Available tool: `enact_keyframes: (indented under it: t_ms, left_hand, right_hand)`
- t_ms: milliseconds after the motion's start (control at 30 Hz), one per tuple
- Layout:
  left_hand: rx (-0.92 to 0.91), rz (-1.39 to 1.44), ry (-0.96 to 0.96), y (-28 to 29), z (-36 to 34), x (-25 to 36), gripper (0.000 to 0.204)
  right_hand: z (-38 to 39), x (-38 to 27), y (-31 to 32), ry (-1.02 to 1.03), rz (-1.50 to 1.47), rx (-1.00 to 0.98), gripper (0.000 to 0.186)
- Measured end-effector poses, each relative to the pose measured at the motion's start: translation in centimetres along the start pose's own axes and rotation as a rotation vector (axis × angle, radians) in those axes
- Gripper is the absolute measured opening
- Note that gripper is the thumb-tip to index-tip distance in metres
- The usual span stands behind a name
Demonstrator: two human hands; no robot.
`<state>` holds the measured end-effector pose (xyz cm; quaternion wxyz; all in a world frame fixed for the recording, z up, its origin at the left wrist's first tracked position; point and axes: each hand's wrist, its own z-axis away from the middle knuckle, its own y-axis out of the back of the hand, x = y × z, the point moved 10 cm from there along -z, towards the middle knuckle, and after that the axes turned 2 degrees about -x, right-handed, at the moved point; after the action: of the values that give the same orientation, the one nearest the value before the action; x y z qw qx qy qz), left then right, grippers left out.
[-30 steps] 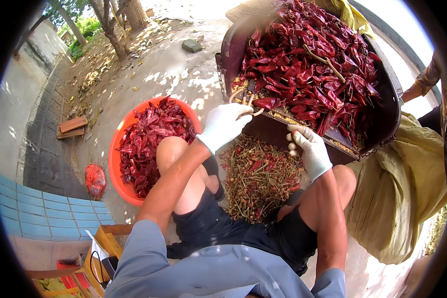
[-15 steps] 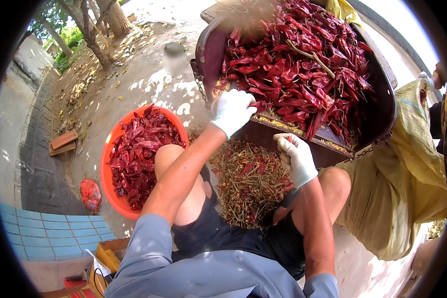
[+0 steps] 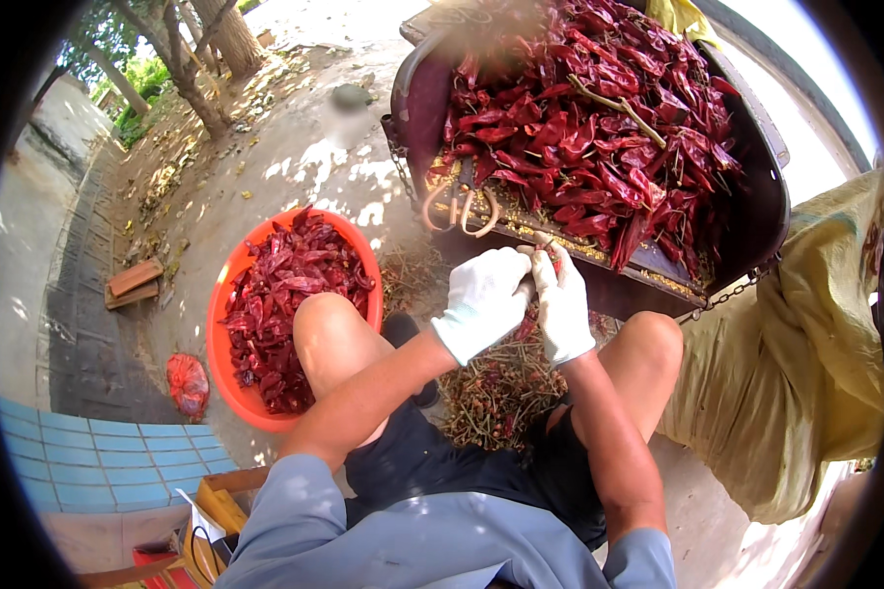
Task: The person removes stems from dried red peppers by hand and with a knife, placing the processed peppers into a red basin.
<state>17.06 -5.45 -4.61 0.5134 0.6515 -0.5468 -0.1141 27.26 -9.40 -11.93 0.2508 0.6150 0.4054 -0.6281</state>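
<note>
My left hand point(image 3: 483, 299), in a white glove, is closed beside my right hand point(image 3: 560, 299); whatever its fingers grip is hidden. My gloved right hand pinches a red dried chili, only partly showing. Above them, scissors with tan handles point(image 3: 460, 208) rest on the front lip of the dark metal bin point(image 3: 757, 162), which is heaped with red chilies point(image 3: 599, 137). An orange basin point(image 3: 228, 388) holding chilies stands left of my knee. Below my hands lies a pile of dry stems and chili bits point(image 3: 496, 402).
A yellowish sack point(image 3: 756, 402) hangs at the right. A red plastic bag point(image 3: 187, 386), stacked bricks point(image 3: 134, 283), blue tiles point(image 3: 88, 461), a wall and trees point(image 3: 236, 44) are at the left. A yellow wooden piece point(image 3: 221, 506) stands by my left side.
My left hand has left the scissors on the bin's lip and moved down and right to meet my right hand, which has shifted slightly left.
</note>
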Motion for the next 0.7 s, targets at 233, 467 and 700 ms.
enact_keyframes:
  t_ms: [233,467,700]
  left_hand:
    - [-0.096,0.286,0.056,1.7,0.5,-0.3,0.022]
    - [0.025,0.404,-0.075,3.4,0.3,0.4,0.016]
    - [0.056,0.35,-0.048,3.1,0.7,0.1,0.009]
  right_hand:
    - [1.0,-3.0,1.4,0.025,0.289,0.017,0.022]
    - [2.9,-2.8,-0.3,-0.078,0.546,-0.205,0.028]
    - [3.6,-2.2,-0.7,-0.033,0.693,-0.327,0.027]
